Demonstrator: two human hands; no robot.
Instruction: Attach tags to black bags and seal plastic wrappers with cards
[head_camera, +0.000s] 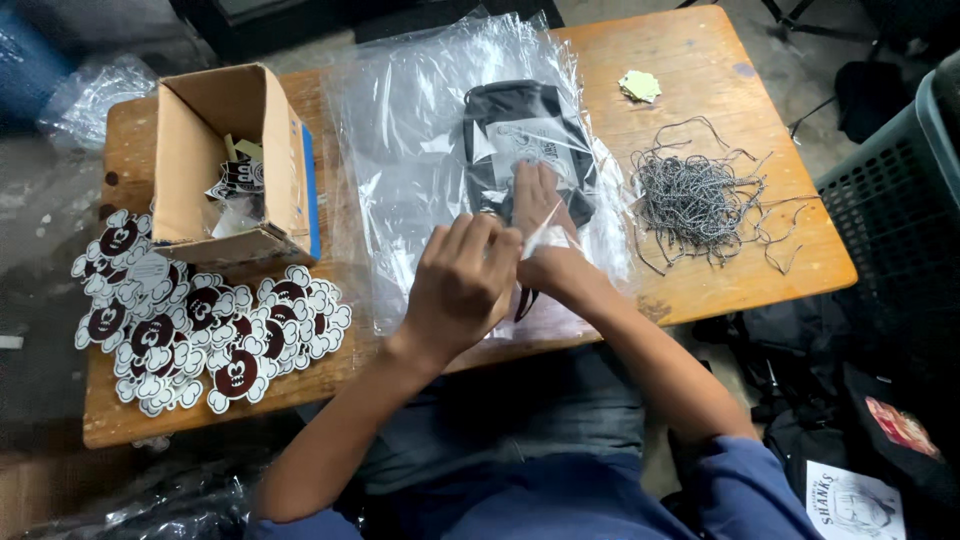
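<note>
A folded black garment (520, 140) with a white printed patch lies inside a clear plastic bag (420, 150) in the middle of a wooden table (700, 80). My right hand (545, 235) rests flat on the garment through the bag, fingers pointing away from me. My left hand (462, 285) sits beside it with its fingers curled on a thin white strip (540, 232) at the bag's near edge. Whether the right hand also pinches that strip, I cannot tell.
An open cardboard box (235, 165) with stickers inside stands at the left. Several dark red and white flower-shaped stickers (200, 325) spread in front of it. A tangle of grey strings (695, 200) lies at the right, a small pale tag (640, 86) beyond. A grey crate (900, 190) stands off the right edge.
</note>
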